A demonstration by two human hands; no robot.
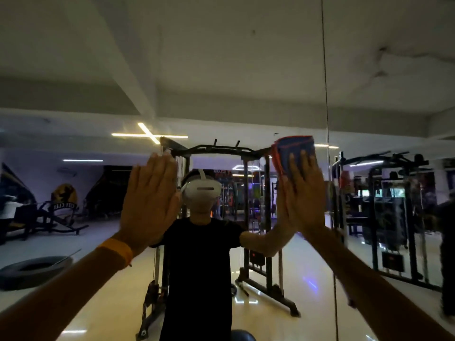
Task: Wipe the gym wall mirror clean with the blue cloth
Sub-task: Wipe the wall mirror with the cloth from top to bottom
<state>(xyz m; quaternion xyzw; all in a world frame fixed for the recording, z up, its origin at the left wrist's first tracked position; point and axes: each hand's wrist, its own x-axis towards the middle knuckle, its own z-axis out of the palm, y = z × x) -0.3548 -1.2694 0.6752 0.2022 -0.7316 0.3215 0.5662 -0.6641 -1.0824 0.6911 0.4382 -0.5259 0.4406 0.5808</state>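
The gym wall mirror (pixel 221 94) fills the whole view and reflects the room and me. My right hand (pixel 305 195) lies flat with straight fingers on the blue cloth (pixel 294 150), which has a red edge, and presses it against the glass at upper right. The cloth's top sticks out above my fingertips. My left hand (pixel 149 200) rests open and flat on the mirror at the left, fingers up, an orange band on its wrist. It holds nothing.
A thin vertical seam (pixel 326 107) between mirror panels runs just right of the cloth. The reflection shows a black cable machine (pixel 258 217), a tyre (pixel 32 269) on the floor at left and more racks (pixel 394 217) at right.
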